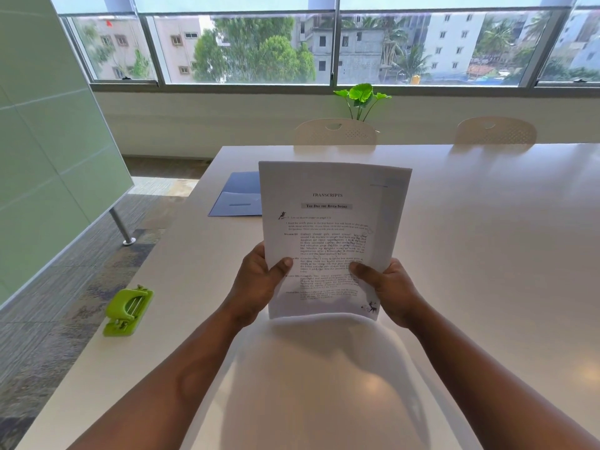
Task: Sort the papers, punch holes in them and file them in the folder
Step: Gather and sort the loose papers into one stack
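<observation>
While the left hand (pixel 259 280) and right hand (pixel 389 289) each grip a lower side of the papers (pixel 331 235), thumbs pressed on the printed front, the stack stands upright at the centre of the frame, above the white table (pixel 487 254). Behind its left edge lies the blue folder (pixel 238 194), flat on the table. At lower left, near the table edge, sits the green hole punch (pixel 127 311). Two chairs (pixel 336 131) and a plant (pixel 362 99) occupy the upper centre.

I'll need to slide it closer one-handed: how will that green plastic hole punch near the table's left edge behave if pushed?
The green plastic hole punch probably slides rather than rolls on its flat base. The glossy white table looks slippery, so it could overshoot the nearby edge.
</observation>
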{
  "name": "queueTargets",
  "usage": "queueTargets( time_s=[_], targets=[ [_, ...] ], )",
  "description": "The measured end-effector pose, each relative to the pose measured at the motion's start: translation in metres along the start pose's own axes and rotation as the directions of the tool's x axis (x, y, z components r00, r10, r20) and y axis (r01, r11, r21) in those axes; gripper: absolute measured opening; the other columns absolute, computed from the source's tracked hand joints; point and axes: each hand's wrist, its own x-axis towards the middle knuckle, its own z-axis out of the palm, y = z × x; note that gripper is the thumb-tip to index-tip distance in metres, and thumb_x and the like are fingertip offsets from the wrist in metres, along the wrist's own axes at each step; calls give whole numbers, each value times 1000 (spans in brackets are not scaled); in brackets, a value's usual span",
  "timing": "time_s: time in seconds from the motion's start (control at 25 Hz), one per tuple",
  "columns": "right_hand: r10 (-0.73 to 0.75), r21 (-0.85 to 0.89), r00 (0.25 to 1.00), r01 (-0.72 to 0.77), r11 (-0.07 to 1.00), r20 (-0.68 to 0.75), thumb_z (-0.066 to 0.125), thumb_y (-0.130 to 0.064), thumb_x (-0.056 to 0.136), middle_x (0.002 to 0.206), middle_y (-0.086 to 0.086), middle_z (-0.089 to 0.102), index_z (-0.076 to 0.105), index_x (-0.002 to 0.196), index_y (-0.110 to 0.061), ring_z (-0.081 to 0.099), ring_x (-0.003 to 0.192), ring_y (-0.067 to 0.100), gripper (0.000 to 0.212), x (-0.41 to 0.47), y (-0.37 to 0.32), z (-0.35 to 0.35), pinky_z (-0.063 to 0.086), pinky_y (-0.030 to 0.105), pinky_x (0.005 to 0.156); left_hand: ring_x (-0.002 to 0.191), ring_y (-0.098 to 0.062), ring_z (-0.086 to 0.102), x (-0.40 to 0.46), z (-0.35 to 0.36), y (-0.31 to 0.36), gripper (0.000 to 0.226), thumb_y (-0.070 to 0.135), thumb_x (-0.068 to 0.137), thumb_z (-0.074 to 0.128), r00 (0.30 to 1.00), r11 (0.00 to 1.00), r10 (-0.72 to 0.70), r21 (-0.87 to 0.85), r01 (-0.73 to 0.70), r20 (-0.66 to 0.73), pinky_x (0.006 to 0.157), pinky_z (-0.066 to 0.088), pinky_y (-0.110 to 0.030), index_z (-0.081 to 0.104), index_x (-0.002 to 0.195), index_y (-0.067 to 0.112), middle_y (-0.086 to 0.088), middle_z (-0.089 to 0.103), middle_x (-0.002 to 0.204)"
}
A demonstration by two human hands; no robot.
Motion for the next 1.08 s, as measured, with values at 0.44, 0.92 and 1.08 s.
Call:
queueTargets(
  time_s=[0.44, 0.92, 1.08],
  targets=[
    [-22, -55, 999, 23, 998, 29, 64, -7, 97, 121, 9, 75, 70, 123, -11, 72, 109, 34, 27, 3, -3, -1, 57, 56, 96, 98, -17, 69, -4, 4, -2, 22, 18, 102, 58, 982, 991, 99, 108, -83, -159, 73, 61, -26, 57, 120, 31, 9, 69, 113],
    [18, -48, 996, -14, 999, 89, 60, -17, 100, 123, 11, 74, 67, 128, -10, 70, 113, 36, 29, 4, -3, -4, 56, 57, 96, 106, -24, 69, -3, -1, -1, 25, 22, 102, 59, 995, 998, -47, 43, 51, -93, 84, 63, -41, 58, 127, 23, 1, 71, 119],
    [72, -51, 992, -67, 996, 104, 57, -11, 101, 118, 10, 76, 68, 124, -10, 73, 107, 34, 25, 3, -13, -7, 61, 47, 87, 108, -30, 70, 1, -10, 6, 24, 21, 102, 58, 976, 978, -207, 45, 205, 63, 88, 61, -50, 61, 126, 23, 1, 75, 117]
  ],
)
